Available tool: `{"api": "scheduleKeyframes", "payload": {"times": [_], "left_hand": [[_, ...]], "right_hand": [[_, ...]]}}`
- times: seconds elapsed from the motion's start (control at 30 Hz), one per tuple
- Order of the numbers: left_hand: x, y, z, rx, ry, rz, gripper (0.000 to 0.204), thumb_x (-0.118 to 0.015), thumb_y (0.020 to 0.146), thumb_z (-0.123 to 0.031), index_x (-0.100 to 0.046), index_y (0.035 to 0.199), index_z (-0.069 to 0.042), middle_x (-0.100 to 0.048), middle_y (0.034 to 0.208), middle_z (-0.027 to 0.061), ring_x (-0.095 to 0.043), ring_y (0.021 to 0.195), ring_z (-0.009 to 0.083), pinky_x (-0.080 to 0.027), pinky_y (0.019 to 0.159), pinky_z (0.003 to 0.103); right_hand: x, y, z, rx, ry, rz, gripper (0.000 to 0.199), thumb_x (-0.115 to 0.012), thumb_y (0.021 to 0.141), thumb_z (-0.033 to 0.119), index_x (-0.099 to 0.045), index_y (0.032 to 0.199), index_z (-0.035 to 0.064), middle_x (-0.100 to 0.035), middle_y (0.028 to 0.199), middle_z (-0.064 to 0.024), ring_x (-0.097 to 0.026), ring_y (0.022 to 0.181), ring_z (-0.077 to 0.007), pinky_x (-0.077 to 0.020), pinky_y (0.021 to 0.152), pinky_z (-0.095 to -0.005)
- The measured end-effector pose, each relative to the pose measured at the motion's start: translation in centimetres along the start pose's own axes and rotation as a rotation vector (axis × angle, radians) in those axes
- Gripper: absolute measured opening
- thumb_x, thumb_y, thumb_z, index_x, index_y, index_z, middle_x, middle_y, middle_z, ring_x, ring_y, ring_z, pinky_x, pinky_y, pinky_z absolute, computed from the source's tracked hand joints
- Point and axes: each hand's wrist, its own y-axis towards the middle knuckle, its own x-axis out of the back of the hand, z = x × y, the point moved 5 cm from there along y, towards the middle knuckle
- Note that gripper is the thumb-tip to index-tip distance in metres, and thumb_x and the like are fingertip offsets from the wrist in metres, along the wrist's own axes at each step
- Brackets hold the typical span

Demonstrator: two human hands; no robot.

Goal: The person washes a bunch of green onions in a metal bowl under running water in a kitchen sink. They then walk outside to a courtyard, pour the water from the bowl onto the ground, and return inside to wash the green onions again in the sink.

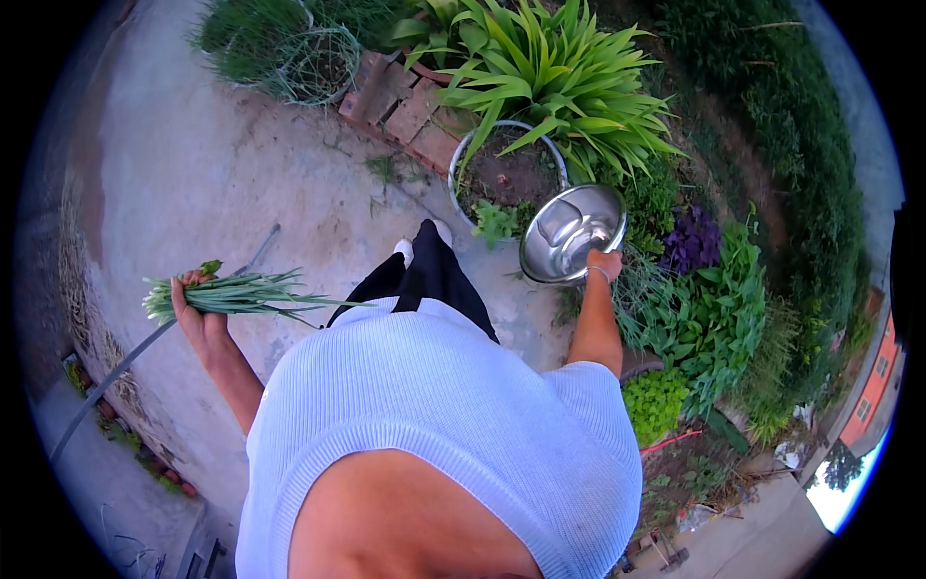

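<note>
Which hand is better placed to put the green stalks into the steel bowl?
Left, probably. The left hand already holds the bunch of green stalks. The right hand is occupied: its grip is on the rim of the steel bowl, keeping it tilted open toward the body.

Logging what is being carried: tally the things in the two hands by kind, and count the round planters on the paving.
Bunch of green onions, in the left hand: 1
Steel bowl, in the right hand: 1
Round planters: 2
Total: 4
</note>
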Motion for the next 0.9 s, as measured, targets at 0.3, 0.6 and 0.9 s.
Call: {"api": "scheduleKeyframes", "payload": {"times": [0.3, 0.6, 0.9], "left_hand": [[-2.2, -0.1, 2.6, 0.003, 0.007, 0.006, 0.018, -0.056, 0.087, -0.013, -0.043, 0.078, -0.004, -0.044, 0.075, 0.0053, -0.044, 0.071, 0.0162, -0.042, 0.065, 0.029], [-1.7, -0.9, 2.0, -0.06, 0.062, -0.021, 0.018, -0.056, 0.087, -0.013, -0.043, 0.078, -0.005, -0.045, 0.074, 0.0053, -0.045, 0.07, 0.0164, -0.043, 0.066, 0.03], [0.6, -3.2, 1.9, -0.101, 0.027, -0.085, 0.018, -0.055, 0.088, -0.014, -0.043, 0.078, -0.004, -0.045, 0.076, 0.0063, -0.046, 0.071, 0.0177, -0.044, 0.066, 0.031]], "right_hand": [[-0.4, -2.0, 3.3, 0.361, -0.047, 0.029, 0.055, -0.063, 0.064, 0.014, -0.048, 0.117, 0.0077, -0.06, 0.091, -0.0239, -0.061, 0.077, -0.0392, -0.0505, 0.069, -0.0455], [2.1, -7.5, 8.9, 0.738, -0.033, -0.077, 0.064, -0.061, 0.066, 0.007, -0.039, 0.126, 0.0128, -0.046, 0.115, -0.0239, -0.06, 0.08, -0.0387, -0.0505, 0.065, -0.0439], [7.8, -11.3, 12.1, 1.061, 0.099, -0.105, 0.063, -0.061, 0.065, 0.0, -0.045, 0.124, 0.0158, -0.042, 0.126, -0.0183, -0.057, 0.094, -0.0369, -0.0507, 0.069, -0.0418]]}}
